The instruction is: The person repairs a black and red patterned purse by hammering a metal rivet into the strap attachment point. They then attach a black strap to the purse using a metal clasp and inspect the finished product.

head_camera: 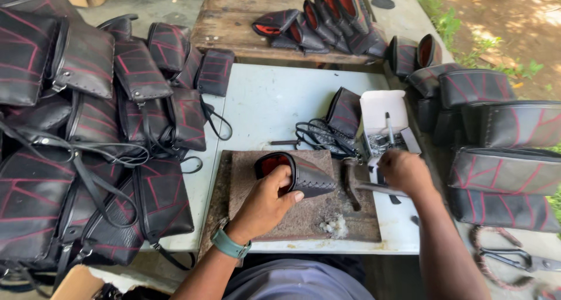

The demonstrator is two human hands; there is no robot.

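My left hand (266, 203) grips a small black pouch (310, 176) with a red lining, holding it open side toward the left on a worn brown board (304, 215). My right hand (404, 170) is closed around a metal tool (374, 188) that lies flat, pointing left, just right of the pouch. A hammer (350, 186) rests on the board between the two hands. Right behind my right hand stands an open white box (383, 110) holding small metal parts.
Heaps of black bags with red stitching (87, 130) fill the left side, and more black bags (502, 136) stack up on the right. Several finished pouches (315, 25) line a wooden pallet (234, 25) at the back. Black straps (315, 135) lie on the white table (263, 101). Scissors (514, 259) lie at lower right.
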